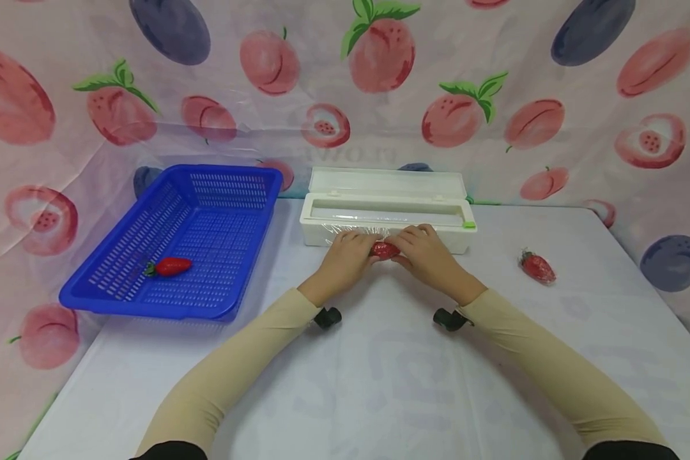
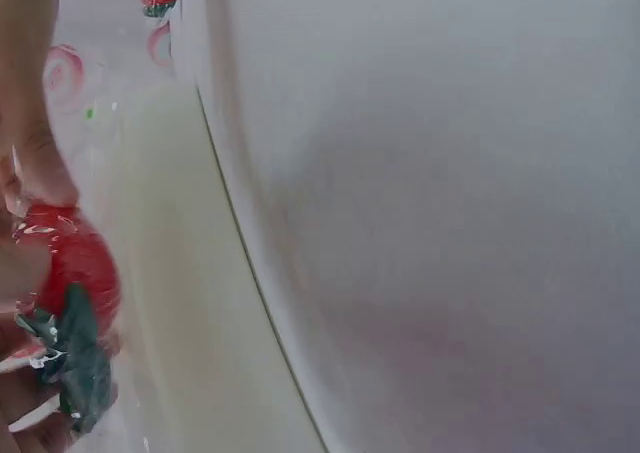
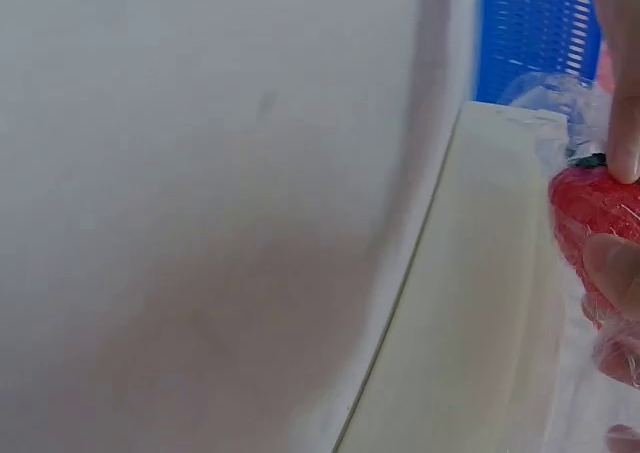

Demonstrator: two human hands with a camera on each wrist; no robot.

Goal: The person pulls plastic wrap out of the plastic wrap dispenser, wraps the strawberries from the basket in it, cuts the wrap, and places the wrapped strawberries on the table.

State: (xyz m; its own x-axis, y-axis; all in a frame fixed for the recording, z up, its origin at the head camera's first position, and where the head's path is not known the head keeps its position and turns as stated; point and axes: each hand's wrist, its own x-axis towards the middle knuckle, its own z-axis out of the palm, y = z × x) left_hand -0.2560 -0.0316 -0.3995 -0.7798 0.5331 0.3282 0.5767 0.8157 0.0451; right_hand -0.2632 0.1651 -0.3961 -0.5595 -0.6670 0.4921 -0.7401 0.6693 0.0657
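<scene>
Both hands hold a red strawberry (image 1: 384, 250) with a green leafy top, just in front of the white cling film dispenser (image 1: 316, 232). My left hand (image 1: 346, 257) grips it from the left, near the leaves seen in the left wrist view. From the right, the thumb and fingers of my right hand (image 1: 429, 257) pinch the fruit. Clear cling film (image 3: 560, 95) lies crinkled around the strawberry in the right wrist view. Some film stretches over the dispenser's front edge. How far the film wraps round is partly hidden by the fingers.
At the left, a blue plastic basket (image 1: 149, 311) contains a red strawberry (image 1: 174, 266). A film-wrapped strawberry (image 1: 537, 268) lies on the white table (image 1: 391, 383) at the right. The dispenser's lid (image 1: 385, 181) stands raised against the fruit-print cloth (image 1: 218, 153) behind.
</scene>
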